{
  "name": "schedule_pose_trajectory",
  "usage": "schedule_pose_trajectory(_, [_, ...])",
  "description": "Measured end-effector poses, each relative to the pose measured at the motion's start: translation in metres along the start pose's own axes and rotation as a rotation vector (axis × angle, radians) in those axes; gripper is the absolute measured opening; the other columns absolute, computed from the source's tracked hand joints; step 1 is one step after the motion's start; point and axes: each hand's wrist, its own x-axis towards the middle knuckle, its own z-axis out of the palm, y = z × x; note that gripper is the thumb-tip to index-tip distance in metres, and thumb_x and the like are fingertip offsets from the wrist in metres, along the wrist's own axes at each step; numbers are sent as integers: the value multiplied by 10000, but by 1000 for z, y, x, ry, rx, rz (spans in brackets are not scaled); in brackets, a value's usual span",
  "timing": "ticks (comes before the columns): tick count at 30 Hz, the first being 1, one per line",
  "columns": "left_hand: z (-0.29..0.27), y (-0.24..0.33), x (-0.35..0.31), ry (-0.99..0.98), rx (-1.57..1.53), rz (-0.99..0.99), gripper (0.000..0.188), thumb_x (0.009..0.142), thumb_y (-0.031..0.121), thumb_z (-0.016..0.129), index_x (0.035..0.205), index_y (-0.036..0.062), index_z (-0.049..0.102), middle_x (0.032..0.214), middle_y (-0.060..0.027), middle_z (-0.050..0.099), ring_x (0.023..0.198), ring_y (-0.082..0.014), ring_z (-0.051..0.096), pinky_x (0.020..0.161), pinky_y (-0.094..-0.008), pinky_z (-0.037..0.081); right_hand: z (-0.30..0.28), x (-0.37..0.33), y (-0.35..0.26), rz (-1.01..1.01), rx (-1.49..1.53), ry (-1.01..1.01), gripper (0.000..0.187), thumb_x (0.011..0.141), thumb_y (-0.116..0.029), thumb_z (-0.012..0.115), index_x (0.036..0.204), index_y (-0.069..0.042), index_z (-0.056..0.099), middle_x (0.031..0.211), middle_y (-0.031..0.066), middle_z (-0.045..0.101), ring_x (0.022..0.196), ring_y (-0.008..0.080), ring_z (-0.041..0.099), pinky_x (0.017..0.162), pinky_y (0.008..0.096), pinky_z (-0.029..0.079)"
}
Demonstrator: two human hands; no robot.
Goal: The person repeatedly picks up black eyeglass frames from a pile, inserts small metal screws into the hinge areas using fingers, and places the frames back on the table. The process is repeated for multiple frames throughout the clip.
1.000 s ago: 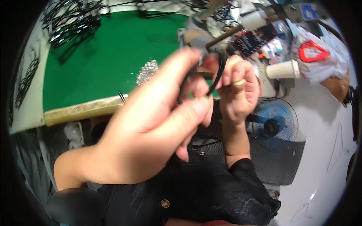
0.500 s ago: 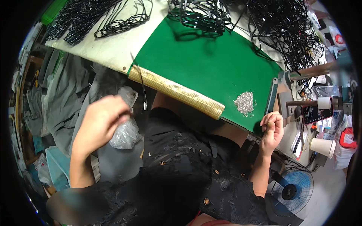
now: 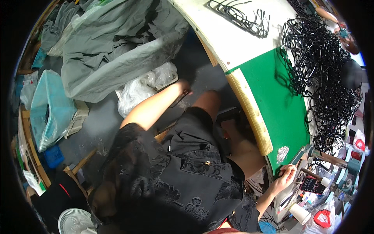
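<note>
My left hand (image 3: 183, 88) reaches down to the left, close to clear plastic bags (image 3: 136, 93) in a pale crate on the floor. It is dark and smeared there, so its fingers and anything in them cannot be made out. A thin dark thing (image 3: 178, 100) shows just under the wrist. My right hand (image 3: 286, 175) rests at the near right corner of the green mat (image 3: 269, 105), fingers curled in; what they hold, if anything, is hidden. Just beyond it lies a small heap of tiny silvery metal parts (image 3: 282, 154).
A padded gold roll (image 3: 249, 111) edges the table. Black glasses frames (image 3: 319, 74) are heaped at the right; several more (image 3: 243, 17) lie on the white tabletop. A large grey lined bin (image 3: 120, 54) stands at the left. A phone (image 3: 313, 185) and paper cup (image 3: 300, 213) sit lower right.
My view has swung to the left and down toward the floor. My left hand has gone from beside the table edge to the plastic bags. My right hand stays at the mat's corner, still curled.
</note>
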Motion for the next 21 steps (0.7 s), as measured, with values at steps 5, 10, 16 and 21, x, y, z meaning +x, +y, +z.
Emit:
schedule_pose_trajectory(5, [58,204,-58,410,401,552,137,763,7,648,896,24,624,800,-151,602,612,-258,557,562,-367,488,-4,-11,-4,22,-47,101,149,989,-121,438,849,-75,463,715,-8,426,591,49,337,517,188,260])
schedule_pose_trajectory(10, [42,244,-109,449,265,1076,227,811,96,605,1036,62,610,969,-159,620,809,-319,583,696,-376,489,3,-4,-2,-28,-56,166,130,958,-104,459,830,-83,468,706,-19,452,593,46,348,516,192,261])
schedule_pose_trajectory(16, [127,122,-248,-235,899,1546,210,815,144,580,1013,125,648,930,-153,646,740,-393,611,655,-384,525,10,-1,-12,25,9,161,149,941,-66,467,793,-50,458,753,-1,454,644,69,402,594,200,338])
schedule_pose_trajectory(21, [234,217,-411,-777,856,2085,356,671,-2,584,1026,27,576,975,-140,618,904,-314,615,756,-379,525,6,-7,-4,16,108,156,152,947,-85,503,807,-36,468,769,2,452,673,74,424,633,202,363])
